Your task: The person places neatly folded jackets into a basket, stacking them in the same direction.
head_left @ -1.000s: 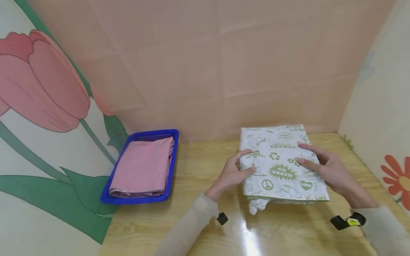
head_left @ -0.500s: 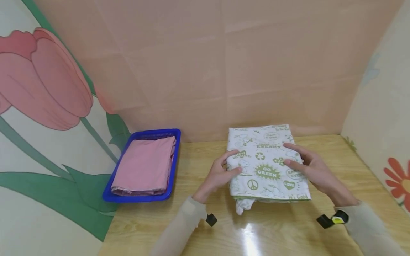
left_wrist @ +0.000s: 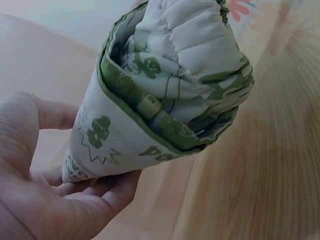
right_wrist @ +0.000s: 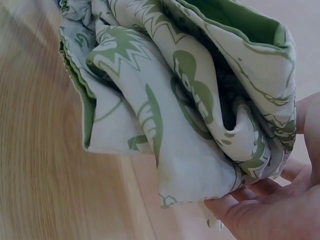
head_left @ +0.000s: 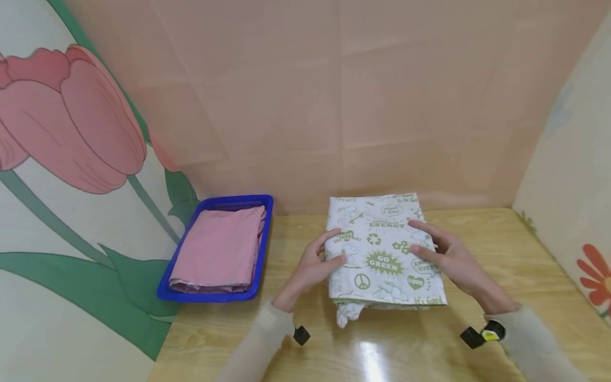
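Note:
Between both hands is a folded white cloth (head_left: pixel 384 286) with green lettering, drawings and trim. It appears raised over the table, with a gathered end hanging at its front left corner. The left hand (head_left: pixel 307 268) grips the left side, thumb on top; in the left wrist view its fingers curl under the cloth's folded edge (left_wrist: pixel 105 145). Opposite it, the right hand (head_left: pixel 453 265) grips the right side, thumb on top. Seen from the right wrist, the layers of the cloth (right_wrist: pixel 190 165) sag loosely, and the right fingers (right_wrist: pixel 225 207) support them from below.
A blue plastic basket (head_left: pixel 265 239) stands at the left of the wooden table (head_left: pixel 305 339), with a folded pink cloth (head_left: pixel 219 246) in it. A peach-coloured sheet (head_left: pixel 286 106) covers the wall behind. Flower-painted walls border both sides.
The hands and the folded cloth have moved left in the view, closer to the basket. The view itself has shifted slightly; the grip looks the same.

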The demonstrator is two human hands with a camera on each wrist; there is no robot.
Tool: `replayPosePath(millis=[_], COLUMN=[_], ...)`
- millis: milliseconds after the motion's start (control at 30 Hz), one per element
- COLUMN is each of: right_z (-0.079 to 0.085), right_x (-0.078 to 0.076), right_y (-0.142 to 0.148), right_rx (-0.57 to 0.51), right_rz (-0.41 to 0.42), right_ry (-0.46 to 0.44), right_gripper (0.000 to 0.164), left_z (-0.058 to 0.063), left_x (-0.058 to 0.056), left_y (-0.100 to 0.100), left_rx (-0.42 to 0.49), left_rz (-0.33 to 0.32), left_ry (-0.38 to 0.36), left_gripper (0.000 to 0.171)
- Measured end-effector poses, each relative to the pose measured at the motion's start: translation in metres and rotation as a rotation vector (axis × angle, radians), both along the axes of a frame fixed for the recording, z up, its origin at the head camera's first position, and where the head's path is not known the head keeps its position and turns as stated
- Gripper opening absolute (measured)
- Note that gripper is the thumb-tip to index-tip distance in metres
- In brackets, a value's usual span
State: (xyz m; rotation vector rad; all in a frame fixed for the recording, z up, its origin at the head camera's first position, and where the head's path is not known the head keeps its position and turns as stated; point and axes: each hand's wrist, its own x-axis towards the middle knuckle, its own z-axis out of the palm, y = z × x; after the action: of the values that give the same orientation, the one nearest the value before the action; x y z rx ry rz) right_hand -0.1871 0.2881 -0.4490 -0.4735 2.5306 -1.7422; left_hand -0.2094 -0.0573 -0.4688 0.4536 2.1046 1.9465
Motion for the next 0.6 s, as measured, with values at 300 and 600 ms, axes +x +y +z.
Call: replayPosePath(millis=[300,600], right_z=[0.007,0.008], right_x=[-0.002,-0.01], right_y=[-0.021,-0.045], right_rx=[0.003,-0.024], right_rz=[0.032,0.072], right_ry=[0.004,0.027], right_gripper=[0.063,0.062], left_z=[0.009,0.014], left_x=[0.007,0.011], left_y=[-0.026,-0.049], left_rx=[0.003,0.032], left_rz=[-0.019,0.018], left_ry=[0.047,0.048], left_gripper=[0.07,0.071])
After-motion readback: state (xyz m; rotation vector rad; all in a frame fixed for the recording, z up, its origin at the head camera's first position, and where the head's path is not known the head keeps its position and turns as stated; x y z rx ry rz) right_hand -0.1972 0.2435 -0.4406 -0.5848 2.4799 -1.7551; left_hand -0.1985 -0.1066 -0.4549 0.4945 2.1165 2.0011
